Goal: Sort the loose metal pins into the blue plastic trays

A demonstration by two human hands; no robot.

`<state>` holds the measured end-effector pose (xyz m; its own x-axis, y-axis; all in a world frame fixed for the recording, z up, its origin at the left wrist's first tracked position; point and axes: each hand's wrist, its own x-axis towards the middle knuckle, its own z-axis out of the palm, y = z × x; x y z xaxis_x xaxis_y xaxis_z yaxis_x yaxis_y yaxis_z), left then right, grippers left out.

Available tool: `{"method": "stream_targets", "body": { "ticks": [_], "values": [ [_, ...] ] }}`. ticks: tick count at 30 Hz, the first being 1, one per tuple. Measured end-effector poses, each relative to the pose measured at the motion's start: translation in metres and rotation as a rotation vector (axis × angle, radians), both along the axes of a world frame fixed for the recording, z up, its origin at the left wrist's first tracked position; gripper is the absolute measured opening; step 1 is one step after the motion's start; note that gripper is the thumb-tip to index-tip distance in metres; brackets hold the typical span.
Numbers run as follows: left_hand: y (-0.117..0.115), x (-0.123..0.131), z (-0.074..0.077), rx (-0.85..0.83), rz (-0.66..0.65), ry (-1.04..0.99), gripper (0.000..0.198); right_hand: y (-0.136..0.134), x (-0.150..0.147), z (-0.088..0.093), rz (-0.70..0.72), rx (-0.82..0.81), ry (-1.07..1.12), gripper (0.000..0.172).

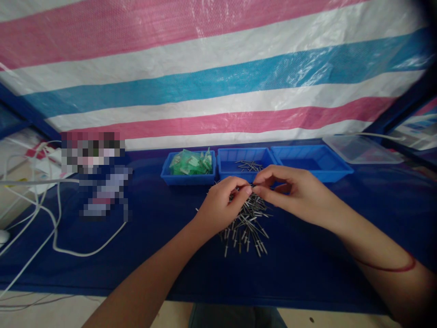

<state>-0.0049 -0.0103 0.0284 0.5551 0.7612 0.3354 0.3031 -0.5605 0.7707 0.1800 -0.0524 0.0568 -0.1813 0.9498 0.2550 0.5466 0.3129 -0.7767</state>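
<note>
Over a loose pile of metal blind rivets on the blue tabletop, my two hands meet at the fingertips. My left hand is closed in a pinch, thumb against forefinger. My right hand pinches from the other side, its tips almost touching the left thumb. A thin dark bit of a blind rivet shows between them; most of it is hidden by the fingers. Just behind the hands, the middle blue bin holds several blind rivets lying flat.
The left blue bin contains green plastic packets. A third blue bin stands at the right, beside a clear plastic lid. White cables trail over the table's left side near blurred-out items. A striped sheet hangs behind.
</note>
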Motion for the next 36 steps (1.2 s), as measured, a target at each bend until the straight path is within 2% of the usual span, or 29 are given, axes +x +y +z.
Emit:
{"method": "stream_targets", "body": {
  "ticks": [4, 8, 11, 19, 27, 31, 33, 36],
  "values": [
    [0.001, 0.001, -0.002, -0.090, -0.002, -0.056, 0.019, 0.001, -0.003, -0.004, -0.005, -0.062, 0.119, 0.020],
    [0.002, 0.002, -0.003, -0.149, -0.038, -0.108, 0.020, 0.001, -0.005, -0.005, -0.072, -0.051, 0.173, 0.021],
    [0.001, 0.003, -0.001, -0.175, -0.029, -0.135, 0.019, 0.000, -0.005, -0.004, -0.068, -0.028, 0.164, 0.022],
    [-0.002, 0.003, 0.001, -0.201, -0.033, -0.071, 0.022, -0.002, -0.006, -0.004, -0.031, 0.076, 0.046, 0.019],
    [0.003, 0.002, 0.000, -0.154, 0.053, -0.123, 0.017, 0.001, -0.003, -0.001, -0.034, 0.192, -0.080, 0.012],
    [0.004, 0.001, 0.001, -0.151, 0.078, -0.108, 0.021, 0.006, -0.001, -0.002, -0.004, 0.237, -0.188, 0.016],
    [0.003, 0.001, 0.002, -0.153, 0.076, -0.101, 0.023, 0.009, 0.001, -0.004, -0.054, 0.294, -0.250, 0.018],
    [0.002, 0.001, 0.003, -0.142, 0.069, -0.092, 0.023, 0.016, 0.009, -0.009, -0.238, 0.373, -0.387, 0.023]
  ]
}}
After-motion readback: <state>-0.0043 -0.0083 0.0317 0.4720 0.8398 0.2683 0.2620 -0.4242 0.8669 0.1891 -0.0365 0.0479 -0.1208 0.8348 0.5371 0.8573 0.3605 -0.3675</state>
